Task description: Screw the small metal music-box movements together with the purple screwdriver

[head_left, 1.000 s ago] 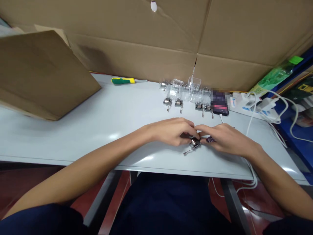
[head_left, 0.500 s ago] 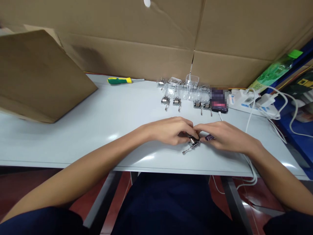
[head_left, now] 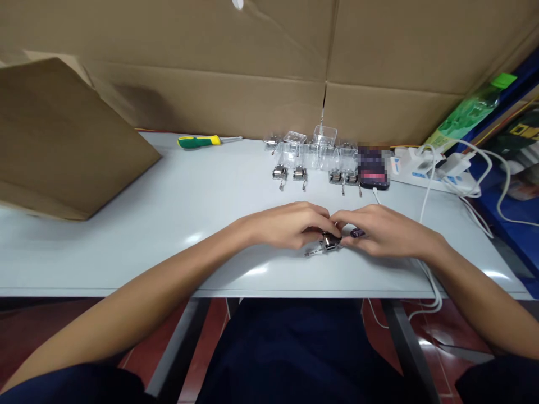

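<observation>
Working on a small metal piece (head_left: pixel 329 241) on the counter (head_left: pixel 168 224).
Gripping it with the left hand (head_left: pixel 290 224), gripping a purple tool (head_left: pixel 357 232) with the right hand (head_left: pixel 385 231); crank (head_left: pixel 312 252) pointing left.

The left hand (head_left: pixel 290 225) and right hand (head_left: pixel 385 234) hide most of the small silver crank mechanism (head_left: pixel 327 242) and small purple object (head_left: pixel 357 232); the dark phone (head_left: pixel 373 168) far right is blurred.

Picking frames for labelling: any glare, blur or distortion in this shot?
Head view: even, soft light with faint shadows; pale glare spots on the table near its front edge; mild wide-angle bowing toward the corners; a mosaic patch masks something at the back; the part between left hand and right hand is small and slightly soft.
</observation>
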Available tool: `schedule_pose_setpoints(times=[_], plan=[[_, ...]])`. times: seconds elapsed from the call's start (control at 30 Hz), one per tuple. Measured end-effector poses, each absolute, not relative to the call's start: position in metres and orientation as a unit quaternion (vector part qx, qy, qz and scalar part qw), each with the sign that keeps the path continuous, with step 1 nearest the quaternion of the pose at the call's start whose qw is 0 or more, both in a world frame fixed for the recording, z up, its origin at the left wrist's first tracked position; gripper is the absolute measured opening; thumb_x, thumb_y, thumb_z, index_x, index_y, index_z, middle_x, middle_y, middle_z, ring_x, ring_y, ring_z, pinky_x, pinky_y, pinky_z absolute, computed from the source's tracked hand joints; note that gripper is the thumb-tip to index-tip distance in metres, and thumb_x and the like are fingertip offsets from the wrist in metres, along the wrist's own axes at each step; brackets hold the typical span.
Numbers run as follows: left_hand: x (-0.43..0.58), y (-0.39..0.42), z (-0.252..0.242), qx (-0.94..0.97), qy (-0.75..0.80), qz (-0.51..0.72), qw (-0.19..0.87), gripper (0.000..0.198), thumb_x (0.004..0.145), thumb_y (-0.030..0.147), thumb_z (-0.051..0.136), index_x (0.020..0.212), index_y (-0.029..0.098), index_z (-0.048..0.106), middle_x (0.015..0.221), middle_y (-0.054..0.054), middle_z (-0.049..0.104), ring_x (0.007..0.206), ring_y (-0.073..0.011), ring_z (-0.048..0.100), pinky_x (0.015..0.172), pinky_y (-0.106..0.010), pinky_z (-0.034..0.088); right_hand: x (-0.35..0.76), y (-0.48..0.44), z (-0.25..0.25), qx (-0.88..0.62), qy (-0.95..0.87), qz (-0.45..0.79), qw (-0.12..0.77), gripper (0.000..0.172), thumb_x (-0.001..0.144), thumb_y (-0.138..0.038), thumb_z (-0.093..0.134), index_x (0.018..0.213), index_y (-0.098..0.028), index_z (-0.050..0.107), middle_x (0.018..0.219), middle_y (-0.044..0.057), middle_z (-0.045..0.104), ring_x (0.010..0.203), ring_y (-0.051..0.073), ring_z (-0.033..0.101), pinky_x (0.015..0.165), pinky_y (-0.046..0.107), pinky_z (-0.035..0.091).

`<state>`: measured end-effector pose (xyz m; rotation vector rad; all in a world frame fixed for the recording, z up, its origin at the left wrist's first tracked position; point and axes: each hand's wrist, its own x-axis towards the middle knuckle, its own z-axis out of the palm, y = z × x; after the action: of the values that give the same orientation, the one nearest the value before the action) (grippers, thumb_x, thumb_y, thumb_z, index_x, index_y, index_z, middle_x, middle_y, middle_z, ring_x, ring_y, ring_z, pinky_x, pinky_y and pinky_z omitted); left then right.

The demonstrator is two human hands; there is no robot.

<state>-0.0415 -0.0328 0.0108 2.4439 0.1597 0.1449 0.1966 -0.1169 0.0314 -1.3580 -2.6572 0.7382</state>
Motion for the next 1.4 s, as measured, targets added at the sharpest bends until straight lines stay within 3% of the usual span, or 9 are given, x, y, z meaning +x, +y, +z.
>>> schedule_pose_setpoints(times=[0.2, 0.5, 0.83, 0.97, 1.17, 1.4], plan=[[-0.041, -0.037, 0.012, 0.950, 0.074, 0.023, 0.302, 0.054, 0.093, 0.004, 0.050, 0.137, 0.030, 0.067, 0.121, -0.008, 0.068, 0.102, -0.0204, 0.067, 0.086, -0.032, 0.052, 0.195, -0.118, 0.033, -0.441, -0.864, 0.239, 0.041, 0.020, 0.095, -0.021, 0.060, 0.115, -0.024, 0.063, 0.095, 0.001, 0.070, 0.078, 0.016, 0.061, 0.068, 0.029, 0.036], [-0.041, -0.043, 0.013, 0.972, 0.069, 0.005, 0.226, 0.056, 0.088, 0.006, 0.052, 0.140, 0.026, 0.062, 0.119, -0.010, 0.067, 0.088, -0.0212, 0.066, 0.079, -0.033, 0.048, 0.195, -0.118, 0.029, -0.429, -0.869, 0.240, 0.057, 0.020, 0.093, -0.020, 0.060, 0.112, -0.022, 0.065, 0.095, 0.003, 0.071, 0.079, 0.018, 0.062, 0.071, 0.032, 0.039], [-0.043, -0.042, 0.013, 0.946, 0.062, 0.007, 0.318, 0.046, 0.082, 0.008, 0.057, 0.126, 0.021, 0.064, 0.112, -0.008, 0.068, 0.092, -0.0205, 0.064, 0.082, -0.033, 0.050, 0.197, -0.117, 0.033, -0.434, -0.861, 0.257, 0.072, 0.016, 0.090, -0.021, 0.063, 0.105, -0.025, 0.067, 0.094, 0.001, 0.073, 0.082, 0.018, 0.064, 0.073, 0.031, 0.042], [-0.042, -0.036, 0.013, 0.933, 0.060, -0.011, 0.355, 0.045, 0.081, 0.013, 0.060, 0.126, 0.018, 0.065, 0.102, -0.006, 0.066, 0.090, -0.0189, 0.063, 0.081, -0.031, 0.050, 0.205, -0.117, 0.043, -0.448, -0.854, 0.228, 0.133, 0.031, 0.092, -0.024, 0.064, 0.123, -0.026, 0.066, 0.111, 0.002, 0.076, 0.090, 0.018, 0.069, 0.081, 0.032, 0.048], [-0.041, -0.031, 0.007, 0.905, 0.086, -0.015, 0.417, 0.050, 0.077, 0.016, 0.065, 0.127, 0.016, 0.068, 0.098, -0.005, 0.066, 0.085, -0.0168, 0.062, 0.076, -0.029, 0.050, 0.213, -0.119, 0.054, -0.487, -0.819, 0.185, 0.241, 0.033, 0.101, -0.029, 0.056, 0.134, -0.025, 0.061, 0.118, 0.006, 0.076, 0.099, 0.022, 0.073, 0.089, 0.038, 0.056], [-0.039, -0.033, 0.007, 0.903, 0.100, 0.002, 0.418, 0.048, 0.074, 0.018, 0.069, 0.121, 0.016, 0.072, 0.096, -0.006, 0.067, 0.083, -0.0169, 0.061, 0.076, -0.029, 0.050, 0.205, -0.123, 0.049, -0.506, -0.734, 0.289, 0.349, 0.040, 0.099, -0.045, 0.063, 0.135, -0.029, 0.052, 0.111, 0.005, 0.075, 0.084, 0.021, 0.079, 0.071, 0.035, 0.065]])
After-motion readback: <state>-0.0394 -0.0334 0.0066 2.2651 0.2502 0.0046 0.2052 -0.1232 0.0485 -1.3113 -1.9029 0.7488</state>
